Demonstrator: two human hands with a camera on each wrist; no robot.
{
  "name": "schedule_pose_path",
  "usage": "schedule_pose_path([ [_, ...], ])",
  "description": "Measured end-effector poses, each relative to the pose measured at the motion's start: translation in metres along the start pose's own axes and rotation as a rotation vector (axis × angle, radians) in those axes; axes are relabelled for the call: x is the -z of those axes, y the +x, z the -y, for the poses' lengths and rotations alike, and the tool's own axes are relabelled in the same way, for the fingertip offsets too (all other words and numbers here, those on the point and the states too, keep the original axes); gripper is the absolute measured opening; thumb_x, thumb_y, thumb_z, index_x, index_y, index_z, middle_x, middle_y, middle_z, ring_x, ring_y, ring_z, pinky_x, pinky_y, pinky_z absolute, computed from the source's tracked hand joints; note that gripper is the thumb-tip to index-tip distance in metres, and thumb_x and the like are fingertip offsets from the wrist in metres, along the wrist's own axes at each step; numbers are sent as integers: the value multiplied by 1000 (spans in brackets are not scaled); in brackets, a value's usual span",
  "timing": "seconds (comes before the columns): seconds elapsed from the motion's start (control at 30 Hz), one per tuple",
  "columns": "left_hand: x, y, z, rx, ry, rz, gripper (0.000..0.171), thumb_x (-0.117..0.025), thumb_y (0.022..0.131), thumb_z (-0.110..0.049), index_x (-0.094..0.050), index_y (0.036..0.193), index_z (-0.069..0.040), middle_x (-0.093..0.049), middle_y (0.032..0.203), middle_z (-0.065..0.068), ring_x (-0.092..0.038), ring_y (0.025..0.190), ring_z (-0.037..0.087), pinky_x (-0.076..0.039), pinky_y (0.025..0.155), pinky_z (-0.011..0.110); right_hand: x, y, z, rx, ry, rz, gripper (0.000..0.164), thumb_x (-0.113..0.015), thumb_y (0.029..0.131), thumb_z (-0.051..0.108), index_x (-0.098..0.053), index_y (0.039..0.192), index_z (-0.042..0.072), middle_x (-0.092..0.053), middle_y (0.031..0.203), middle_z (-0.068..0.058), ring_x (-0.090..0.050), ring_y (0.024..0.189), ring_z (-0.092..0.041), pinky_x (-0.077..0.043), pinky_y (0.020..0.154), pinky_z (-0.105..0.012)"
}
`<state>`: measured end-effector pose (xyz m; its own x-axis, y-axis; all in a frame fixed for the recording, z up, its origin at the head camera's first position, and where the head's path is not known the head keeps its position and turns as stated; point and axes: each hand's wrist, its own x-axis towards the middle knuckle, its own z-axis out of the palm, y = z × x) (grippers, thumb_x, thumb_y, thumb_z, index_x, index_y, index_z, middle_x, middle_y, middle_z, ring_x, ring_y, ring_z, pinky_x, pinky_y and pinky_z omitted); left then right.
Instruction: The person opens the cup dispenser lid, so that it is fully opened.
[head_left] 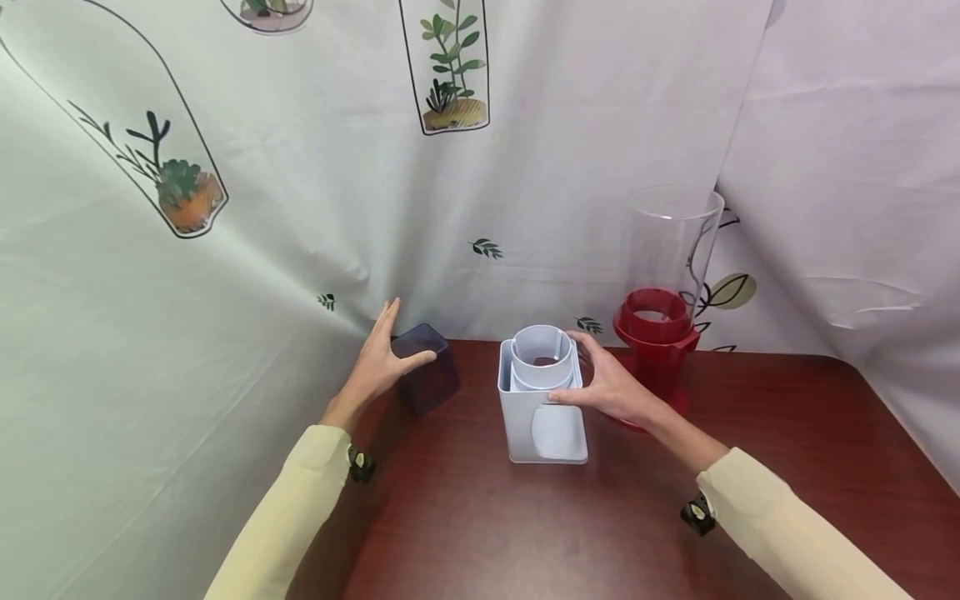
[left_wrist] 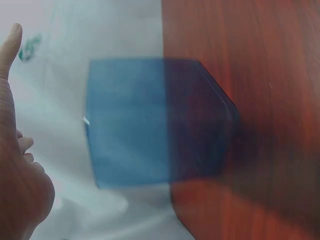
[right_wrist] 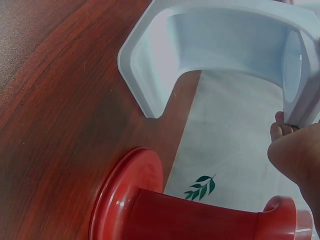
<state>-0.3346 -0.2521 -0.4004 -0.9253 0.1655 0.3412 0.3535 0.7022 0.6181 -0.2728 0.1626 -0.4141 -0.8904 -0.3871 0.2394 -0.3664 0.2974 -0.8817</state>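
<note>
My right hand (head_left: pixel 603 379) grips the upper edge of a pale blue plastic dispenser base (head_left: pixel 521 425), thumb at the front and fingers at the far side. A round collar (head_left: pixel 542 375) stands up inside its square top. The base looks hollow and arched in the right wrist view, with fingers (right_wrist: pixel 284 130) at its lower edge. My left hand (head_left: pixel 375 362) is beside a dark blue see-through square container (head_left: pixel 431 379), thumb and fingers spread apart. In the left wrist view the container (left_wrist: pixel 130 125) appears tinted and blurred, with the fingers off to its left.
Behind my right forearm stands a red dispenser base (head_left: pixel 656 342) with a tall clear cylinder (head_left: pixel 667 242) on top. The dark red wooden table (head_left: pixel 480 525) meets a white patterned cloth (head_left: pixel 562 208) at the back and left.
</note>
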Motion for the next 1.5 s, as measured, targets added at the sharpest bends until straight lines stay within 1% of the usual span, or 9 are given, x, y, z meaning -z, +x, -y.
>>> schedule_pose_path([
  [0.2, -7, 2, -39, -114, -45, 73, 127, -93, 81, -42, -8, 173, -19, -3, 178, 5, -11, 162, 30, -21, 126, 61, 0, -1, 1, -3, 15, -2, 108, -95, 77, 29, -31, 162, 13, -51, 154, -13, -48, 144, -41, -45, 111, -62],
  [0.27, -11, 1, -51, -160, -49, 107, 130, -94, 80, -44, -7, 172, -18, -5, 178, 5, -12, 162, 28, -21, 127, 58, -1, -2, 2, -9, 25, -4, 108, -96, 77, 29, -31, 163, 13, -50, 155, -13, -47, 145, -41, -43, 112, -63],
  [0.43, -21, -2, -78, -252, -68, 192, 137, -93, 74, -59, -4, 172, -25, -11, 178, 2, -21, 161, 27, -26, 126, 55, 0, -3, 3, -19, 14, -4, 113, -94, 79, 33, -26, 166, 13, -42, 163, -14, -38, 152, -42, -37, 115, -66],
  [0.67, -34, -5, -103, -312, -99, 255, 136, -100, 72, -36, -8, 172, -31, -17, 177, -6, -25, 159, 21, -30, 125, 53, 7, -9, 5, 0, -47, -27, 118, -94, 79, 37, -21, 170, 18, -33, 171, -12, -29, 157, -41, -32, 119, -67],
  [0.8, -41, -4, -109, -329, -120, 278, 134, -100, 72, -35, -11, 172, -33, -21, 176, -4, -24, 159, 15, -29, 125, 50, 12, -14, 5, 28, -68, -37, 116, -94, 80, 33, -23, 169, 15, -34, 170, -13, -29, 157, -40, -32, 119, -65],
  [1.0, -52, -3, -112, -310, -120, 337, 128, -99, 72, -41, -19, 171, -35, -28, 174, -5, -30, 157, 14, -31, 124, 48, 15, -24, 0, 56, -61, -42, 113, -94, 80, 28, -25, 168, 9, -36, 169, -15, -31, 156, -40, -33, 120, -61],
  [1.3, -66, -2, -108, -304, -154, 401, 120, -99, 72, -37, -30, 169, -19, -37, 170, -3, -38, 154, 18, -32, 124, 48, 22, -42, -4, 54, -68, -64, 107, -92, 82, 26, -29, 167, 11, -38, 168, -15, -31, 156, -41, -36, 118, -60],
  [1.37, -69, -3, -108, -311, -147, 401, 119, -99, 72, -37, -33, 168, -17, -41, 168, -2, -38, 154, 18, -33, 124, 48, 25, -47, -5, 50, -77, -74, 105, -92, 83, 26, -30, 167, 12, -38, 168, -14, -32, 156, -40, -38, 118, -55],
  [1.5, -74, -3, -107, -318, -126, 390, 117, -100, 71, -39, -37, 166, -17, -46, 165, 0, -41, 152, 19, -34, 123, 48, 34, -53, -5, 64, -81, -108, 99, -90, 86, 22, -33, 166, 14, -40, 167, -14, -34, 155, -40, -40, 116, -25],
])
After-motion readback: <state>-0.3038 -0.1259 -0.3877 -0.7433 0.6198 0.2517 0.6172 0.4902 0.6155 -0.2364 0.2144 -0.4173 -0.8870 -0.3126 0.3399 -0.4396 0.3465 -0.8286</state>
